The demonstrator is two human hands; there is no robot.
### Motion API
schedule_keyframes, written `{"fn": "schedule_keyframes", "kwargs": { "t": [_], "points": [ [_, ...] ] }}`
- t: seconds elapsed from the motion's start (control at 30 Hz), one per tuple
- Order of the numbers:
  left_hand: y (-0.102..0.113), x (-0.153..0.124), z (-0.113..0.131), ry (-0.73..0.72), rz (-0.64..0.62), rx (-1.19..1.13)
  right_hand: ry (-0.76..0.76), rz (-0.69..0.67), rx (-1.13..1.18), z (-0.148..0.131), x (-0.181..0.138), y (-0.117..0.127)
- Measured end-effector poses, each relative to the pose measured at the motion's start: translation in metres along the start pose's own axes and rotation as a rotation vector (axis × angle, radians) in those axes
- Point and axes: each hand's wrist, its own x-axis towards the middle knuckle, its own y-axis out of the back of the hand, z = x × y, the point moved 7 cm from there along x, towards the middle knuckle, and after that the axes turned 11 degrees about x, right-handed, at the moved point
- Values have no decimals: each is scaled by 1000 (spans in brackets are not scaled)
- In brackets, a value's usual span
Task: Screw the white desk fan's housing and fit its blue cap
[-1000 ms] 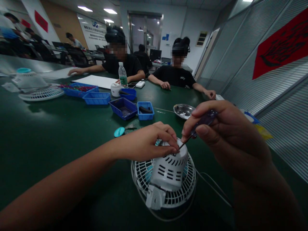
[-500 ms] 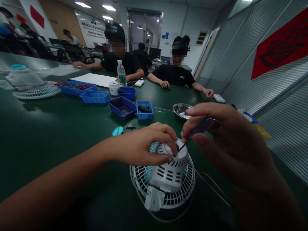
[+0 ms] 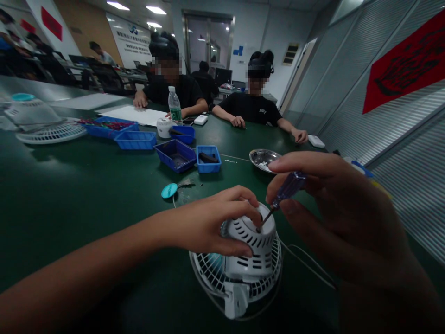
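A white electric fan (image 3: 248,260) lies face down on the green table, its slotted motor housing upward and its round grille underneath. My left hand (image 3: 215,222) grips the housing from the left, thumb on the side and fingers over the top. In my right hand (image 3: 333,208) is a screwdriver (image 3: 290,188) with a clear purplish handle, held between thumb and fingers. Its shaft slants down to the left, and its tip is at a hole in the top of the housing. A pale cable runs out from the fan to the right.
Beyond the fan stand several blue bins (image 3: 175,155), a metal bowl (image 3: 262,160) with small white parts, and a water bottle (image 3: 174,106). A turquoise disc (image 3: 169,190) lies left of the fan. Another fan (image 3: 48,123) sits far left. Two people sit opposite.
The fan housing has turned and shifted slightly to the right under my left hand. The screwdriver stands steeper. Across the table, one person's hand has drawn inward over the white sheet.
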Motion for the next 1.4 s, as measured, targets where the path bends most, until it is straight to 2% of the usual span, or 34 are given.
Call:
{"fn": "schedule_keyframes", "kwargs": {
  "t": [0.23, 0.5, 0.73, 0.93, 1.23, 1.4],
  "points": [
    [-1, -6, 5, -71, 108, 63, 38, 20, -42, -2, 1, 0],
    [-1, -10, 6, -150, 95, 14, 45, 35, -97, -2, 2, 2],
    [-1, -7, 8, -177, 95, 65, 73, 57, -166, -2, 3, 1],
    [-1, -8, 7, -179, 92, 82, 52, 15, -101, 0, 2, 1],
    [1, -7, 8, -152, 89, 90, 90, 12, -166, 1, 4, 1],
    [1, -8, 8, -159, 89, 77, 46, 12, -93, 1, 2, 1]
  ]
}}
